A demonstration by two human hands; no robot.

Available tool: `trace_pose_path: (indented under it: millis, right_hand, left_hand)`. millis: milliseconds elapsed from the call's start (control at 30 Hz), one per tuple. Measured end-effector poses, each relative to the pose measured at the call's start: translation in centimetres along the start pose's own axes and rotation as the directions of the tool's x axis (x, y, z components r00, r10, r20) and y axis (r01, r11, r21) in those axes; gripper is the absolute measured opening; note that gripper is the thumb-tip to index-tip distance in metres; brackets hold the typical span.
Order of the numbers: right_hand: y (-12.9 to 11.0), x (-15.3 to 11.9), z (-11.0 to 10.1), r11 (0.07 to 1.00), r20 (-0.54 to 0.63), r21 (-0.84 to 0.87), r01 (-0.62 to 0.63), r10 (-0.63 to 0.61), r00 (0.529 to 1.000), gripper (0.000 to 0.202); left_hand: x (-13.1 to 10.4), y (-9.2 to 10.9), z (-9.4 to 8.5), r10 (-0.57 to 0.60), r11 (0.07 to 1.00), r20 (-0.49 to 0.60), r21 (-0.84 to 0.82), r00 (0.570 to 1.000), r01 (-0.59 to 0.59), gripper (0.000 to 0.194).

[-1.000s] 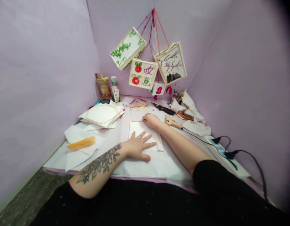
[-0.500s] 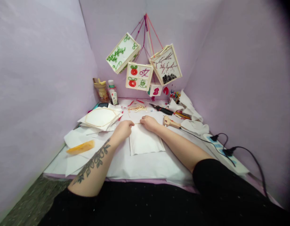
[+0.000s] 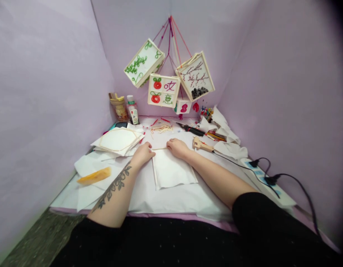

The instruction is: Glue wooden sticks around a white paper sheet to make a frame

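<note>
Left of the glue gun (image 3: pixel 203 145) and nearer, a panel (image 3: pixel 174 170) is laid; its far edge is touched by left hand (image 3: pixel 144 153) and right hand (image 3: pixel 177 147), fingers curled, their grip not discernible.

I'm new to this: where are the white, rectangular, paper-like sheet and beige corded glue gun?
White, rectangular, paper-like sheet (image 3: pixel 174 169), head view, its middle.
Beige corded glue gun (image 3: pixel 204 145), head view, its handle.

Above and beyond the grip, painted boxes (image 3: pixel 163 90) hang from cords (image 3: pixel 168 37); farther out to its left stand a jar (image 3: pixel 121 111) and a white-capped bottle (image 3: pixel 134 115). A yellow strip (image 3: pixel 94 176) lies left and nearer the body; right of the grip lie black-handled cutters (image 3: pixel 196 131), crumpled paper (image 3: pixel 220 118) and, nearer, a power strip (image 3: pixel 286 201)
</note>
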State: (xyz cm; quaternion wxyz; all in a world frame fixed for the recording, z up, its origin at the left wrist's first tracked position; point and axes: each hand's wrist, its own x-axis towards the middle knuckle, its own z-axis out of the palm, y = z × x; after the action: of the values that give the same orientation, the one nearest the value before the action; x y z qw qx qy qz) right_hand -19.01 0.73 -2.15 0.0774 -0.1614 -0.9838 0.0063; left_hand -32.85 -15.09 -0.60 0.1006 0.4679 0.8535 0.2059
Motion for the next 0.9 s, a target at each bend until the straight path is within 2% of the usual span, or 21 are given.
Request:
trace_pose_path:
  millis: [133, 367, 600, 767, 900]
  right_hand:
    - [-0.1, -0.1, -0.5, 0.999, -0.034, -0.038, 0.014, -0.015, 0.999, 0.027]
    - [-0.5, -0.1, -1.2, 0.99, 0.054, -0.126, 0.071, -0.065, 0.996, 0.026]
    - [-0.7, 0.1, -0.9, 0.991, 0.047, -0.121, 0.047, -0.042, 0.998, 0.026]
    - [-0.6, 0.1, -0.7, 0.993, 0.046, -0.115, 0.039, -0.034, 0.998, 0.027]
    - [-0.5, 0.1, -0.7, 0.994, 0.04, -0.105, 0.042, -0.038, 0.998, 0.027]
  left_hand:
    - [0.2, -0.7, 0.0, -0.006, 0.999, -0.03, -0.036, 1.0, 0.005, 0.03]
    - [0.5, -0.8, 0.6, -0.009, 0.999, -0.032, -0.032, 0.999, 0.008, 0.027]
    - [0.8, -1.2, 0.2, 0.062, 0.998, 0.027, 0.032, 0.998, -0.063, 0.042]
    - [1.4, -1.3, 0.2, 0.064, 0.997, 0.037, 0.051, 0.997, -0.066, 0.027]
    - [2.3, -1.3, 0.6, 0.009, 0.996, -0.008, 0.091, 1.0, -0.008, 0.028]
